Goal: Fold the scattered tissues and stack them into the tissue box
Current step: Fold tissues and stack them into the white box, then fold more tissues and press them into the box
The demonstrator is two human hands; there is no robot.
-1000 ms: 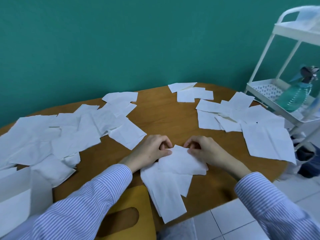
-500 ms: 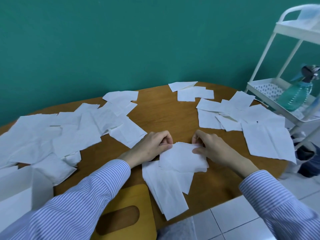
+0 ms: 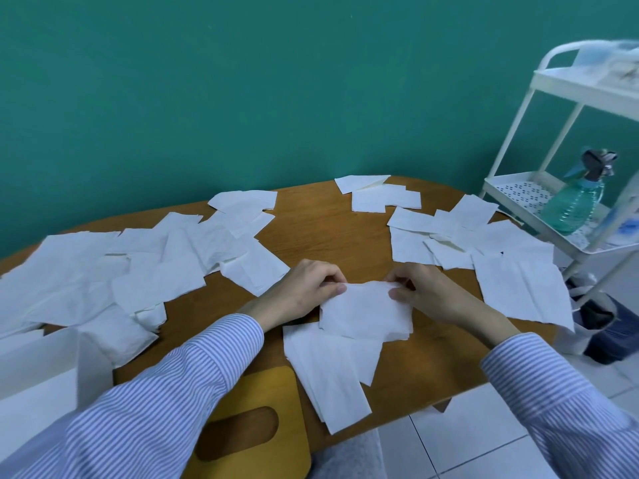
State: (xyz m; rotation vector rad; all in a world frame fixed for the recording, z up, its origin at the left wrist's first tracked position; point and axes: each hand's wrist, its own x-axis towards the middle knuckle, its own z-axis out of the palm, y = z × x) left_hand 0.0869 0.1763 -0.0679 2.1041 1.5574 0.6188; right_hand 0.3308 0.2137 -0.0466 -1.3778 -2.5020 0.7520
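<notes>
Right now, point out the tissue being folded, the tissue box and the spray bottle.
tissue being folded (image 3: 366, 312), head view, middle of the sheet.
tissue box (image 3: 38, 378), head view, white side wall.
spray bottle (image 3: 574, 205), head view, green body.

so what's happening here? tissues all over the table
A person is folding tissues at a wooden table. The left hand and the right hand each pinch a far corner of one tissue, held over a few tissues lying at the near edge. Many loose tissues lie spread to the left and to the right. The white box sits at the near left; what is inside it cannot be seen.
</notes>
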